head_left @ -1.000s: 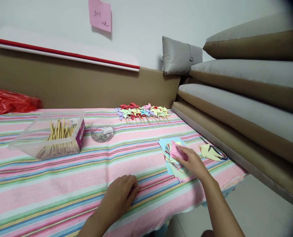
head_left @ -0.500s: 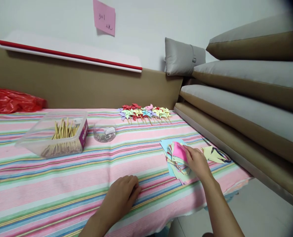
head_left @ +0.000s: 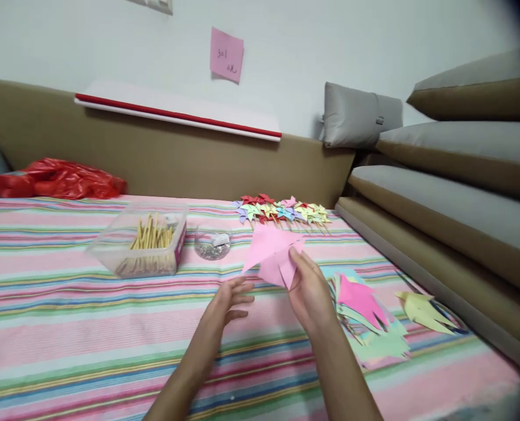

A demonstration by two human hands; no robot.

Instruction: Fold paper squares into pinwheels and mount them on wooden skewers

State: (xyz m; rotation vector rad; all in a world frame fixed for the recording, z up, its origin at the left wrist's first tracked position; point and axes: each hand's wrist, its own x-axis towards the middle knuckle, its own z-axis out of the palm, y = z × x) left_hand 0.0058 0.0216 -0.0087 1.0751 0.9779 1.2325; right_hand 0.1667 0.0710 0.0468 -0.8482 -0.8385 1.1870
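Observation:
A light pink paper square (head_left: pixel 268 251), slit from its corners, is held above the cloth by my right hand (head_left: pixel 307 289), thumb on top. My left hand (head_left: pixel 228 304) hovers just left of the paper, fingers spread and holding nothing. Right of my right hand lies a stack of cut coloured papers (head_left: pixel 369 330), topped by a bright pink sheet (head_left: pixel 360 298). Beyond the held paper lies a row of finished paper pinwheels (head_left: pixel 283 211) on sticks.
A clear plastic box (head_left: pixel 154 260) of wooden sticks stands at left, beside a round clear tub (head_left: pixel 213 248) of small metallic bits. Yellow paper pieces (head_left: pixel 422 310) lie over scissors at right. Stacked cushions (head_left: pixel 453 193) border the right side; a red plastic bag (head_left: pixel 66 178) is at back left.
My right hand has lifted a light pink paper off the stack and brought it left. The left hand has risen from the cloth and spread its fingers. The view has turned left.

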